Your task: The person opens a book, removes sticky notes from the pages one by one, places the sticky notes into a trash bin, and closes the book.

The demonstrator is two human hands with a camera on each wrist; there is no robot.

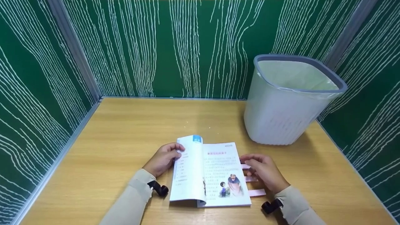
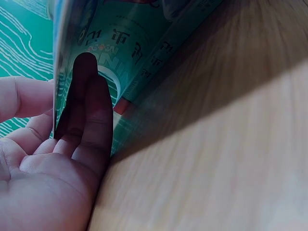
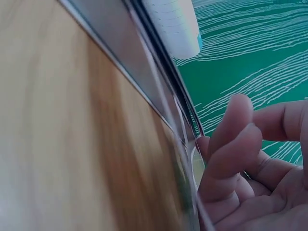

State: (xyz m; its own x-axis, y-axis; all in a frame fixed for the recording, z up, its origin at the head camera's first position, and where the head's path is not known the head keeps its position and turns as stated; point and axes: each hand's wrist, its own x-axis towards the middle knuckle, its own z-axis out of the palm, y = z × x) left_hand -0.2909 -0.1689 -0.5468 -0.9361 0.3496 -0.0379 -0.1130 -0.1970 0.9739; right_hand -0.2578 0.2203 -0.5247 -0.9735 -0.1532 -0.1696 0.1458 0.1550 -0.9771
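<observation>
An open book (image 1: 220,175) lies on the table, its right page printed with text and a picture of two figures. My left hand (image 1: 162,157) grips the book's raised left side, thumb on the page and fingers behind it. The left wrist view shows those fingers (image 2: 98,110) against the green printed cover (image 2: 127,41). Beside the right page's edge is my right hand (image 1: 264,170), fingers loosely bent. In the right wrist view, a fingertip (image 3: 203,145) meets the book's edge. Several pink tabs (image 1: 257,192) stick out on that side, partly hidden by the hand.
A white bin (image 1: 278,115) with a grey rim and a liner stands at the back right of the wooden table (image 1: 140,122). Green panels (image 1: 162,47) with white wavy lines enclose the back and both sides. Small light specks lie behind the book.
</observation>
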